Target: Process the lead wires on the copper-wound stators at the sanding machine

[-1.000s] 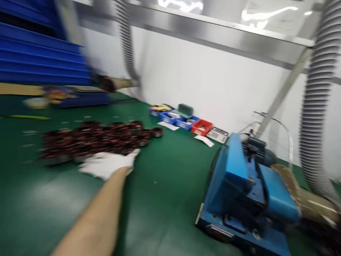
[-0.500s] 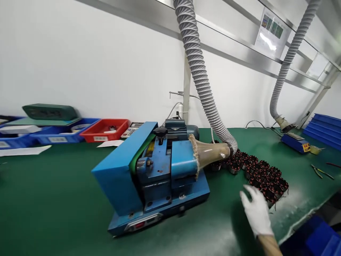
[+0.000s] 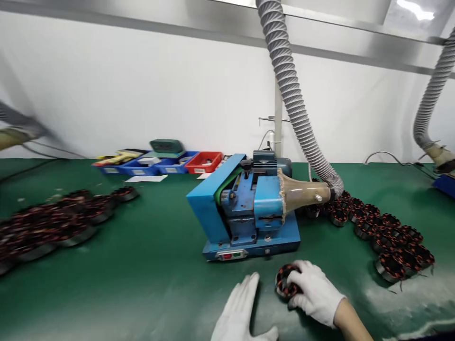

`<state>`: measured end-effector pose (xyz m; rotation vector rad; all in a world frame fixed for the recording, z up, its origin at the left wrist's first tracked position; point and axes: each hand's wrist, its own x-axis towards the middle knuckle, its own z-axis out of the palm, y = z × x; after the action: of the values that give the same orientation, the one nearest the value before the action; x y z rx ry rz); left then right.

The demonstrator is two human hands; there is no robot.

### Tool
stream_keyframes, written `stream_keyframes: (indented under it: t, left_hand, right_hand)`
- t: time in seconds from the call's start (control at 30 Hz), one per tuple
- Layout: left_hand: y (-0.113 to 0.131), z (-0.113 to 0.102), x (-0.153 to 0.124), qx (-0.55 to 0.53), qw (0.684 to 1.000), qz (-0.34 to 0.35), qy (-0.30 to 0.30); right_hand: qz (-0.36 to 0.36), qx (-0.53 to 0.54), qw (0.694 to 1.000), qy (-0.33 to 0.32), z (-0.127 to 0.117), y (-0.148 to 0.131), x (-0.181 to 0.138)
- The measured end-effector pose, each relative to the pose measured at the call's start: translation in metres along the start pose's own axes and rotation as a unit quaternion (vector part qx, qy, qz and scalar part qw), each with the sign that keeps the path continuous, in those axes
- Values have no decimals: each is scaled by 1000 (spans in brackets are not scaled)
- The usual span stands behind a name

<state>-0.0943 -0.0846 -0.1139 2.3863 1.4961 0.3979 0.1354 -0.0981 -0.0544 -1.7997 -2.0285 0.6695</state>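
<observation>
My right hand [image 3: 314, 292], in a white glove, grips a ring-shaped motor stator [image 3: 283, 282] with dark and copper-coloured windings. Its fingers wrap over the ring's right side, just in front of the blue belt grinding machine [image 3: 245, 213]. To the left of the stator, my left hand [image 3: 240, 310], gloved too, is open with thumb spread and nothing in it. Part of it is cut off by the bottom edge. A group of similar stators [image 3: 391, 265] stands on the right of the green table [image 3: 149, 284].
More stators [image 3: 64, 222] crowd the left side, blurred. A grey ribbed hose [image 3: 293, 90] comes down to the machine's funnel [image 3: 302, 192]. Blue bins [image 3: 170, 169] and a red bin [image 3: 204, 162] line the wall. Another hose [image 3: 432, 94] hangs at the right.
The view has swung left, bringing the left stators into sight. My right hand has taken a stator from the right-hand group and brought it before the machine. My left hand has come into view.
</observation>
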Motion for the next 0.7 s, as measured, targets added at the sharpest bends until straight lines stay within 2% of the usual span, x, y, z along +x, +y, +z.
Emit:
stream_keyframes:
  t: [0.07,0.13,0.23,0.3,0.37,0.47,0.57,0.63,0.7]
  left_hand:
    - [11,-3,4,-50,998,-10,-26]
    - [15,-7,7,-104,994,-29,-12]
    - [22,-13,12,-142,987,-73,-8]
    - [30,-16,14,-119,989,-86,-15]
    - [37,-15,16,-86,993,-86,5]
    - [44,-7,15,-84,988,-122,54]
    - [47,3,12,-101,978,-163,78]
    - [48,5,12,-104,977,-169,81]
    - [50,4,12,-107,978,-163,76]
  right_hand:
    - [-54,53,994,-73,1,-10,8]
    - [-68,109,984,-120,-2,-12,17]
    - [-37,192,969,-151,-4,-8,29]
    - [0,255,954,-157,0,-7,34]
    - [40,334,929,-155,6,-9,38]
    - [88,451,881,-113,13,-11,40]
    - [107,547,830,-8,9,-4,39]
    - [118,597,790,69,5,3,36]
    - [129,633,755,112,5,8,32]
